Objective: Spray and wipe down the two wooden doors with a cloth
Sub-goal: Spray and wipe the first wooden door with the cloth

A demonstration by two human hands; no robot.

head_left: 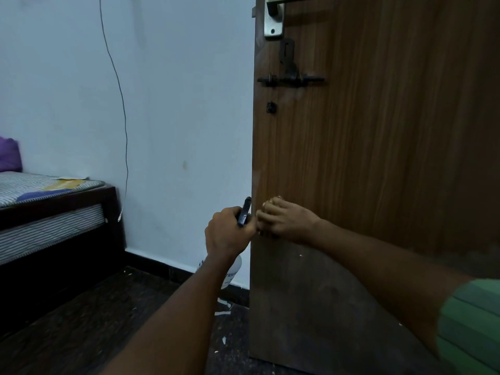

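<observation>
Head view: a white wall (176, 117) fills the frame from 9 to 12 o'clock, with a thin dark cable (123, 109) hanging down it. From 12 to 5 o'clock stands the door (378, 158), brown wood, upright, its long axis vertical and its free edge toward the wall. High on it sit a metal handle plate (274, 18) and, just below, a dark sliding latch (290, 78) lying level. At 9 o'clock is a bed (54, 212) with a striped mattress and a purple pillow (9, 155) at its far end. The dark floor (108, 320) at 7 o'clock carries scattered pale scraps.

Near the centre, both hands meet at the door's edge. The left hand (230, 234) grips a spray bottle (235, 269) by its dark trigger head, which points up toward 12; the white body hangs behind the wrist. The right hand (286, 220) lies against the door at the edge, fingers curled; whether it holds a cloth I cannot tell. A green sleeve (470, 326) shows at 4 o'clock.
</observation>
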